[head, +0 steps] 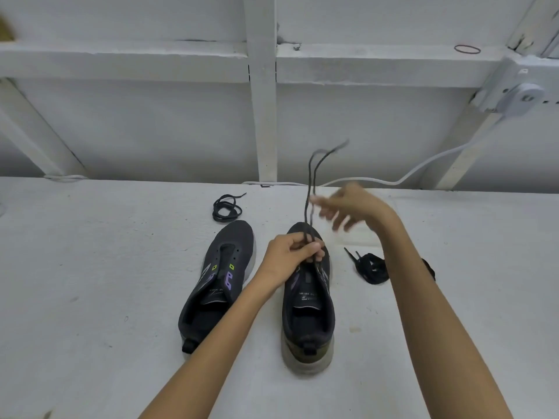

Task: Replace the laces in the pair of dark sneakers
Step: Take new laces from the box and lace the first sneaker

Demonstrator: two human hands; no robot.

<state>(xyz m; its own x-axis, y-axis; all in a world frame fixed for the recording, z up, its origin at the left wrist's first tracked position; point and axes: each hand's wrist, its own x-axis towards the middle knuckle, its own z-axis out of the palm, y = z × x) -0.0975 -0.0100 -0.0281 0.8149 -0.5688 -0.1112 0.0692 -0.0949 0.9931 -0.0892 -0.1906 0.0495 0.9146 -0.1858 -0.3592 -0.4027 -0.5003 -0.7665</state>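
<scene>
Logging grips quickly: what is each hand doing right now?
Left hand: pinches the lace over a sneaker.
Right hand: blurred beside the lace, fingers spread; grip cannot be told.

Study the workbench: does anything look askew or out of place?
The unlaced sneaker lies askew, toe angled toward the other sneaker, which sits straight. A stray rubber band rests on the wall ledge, unrelated to lacing.

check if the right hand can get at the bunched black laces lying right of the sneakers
Probably yes: the right hand looks open in the air close to the bunched laces, which lie loose on the table on its own side, nothing between them.
</scene>
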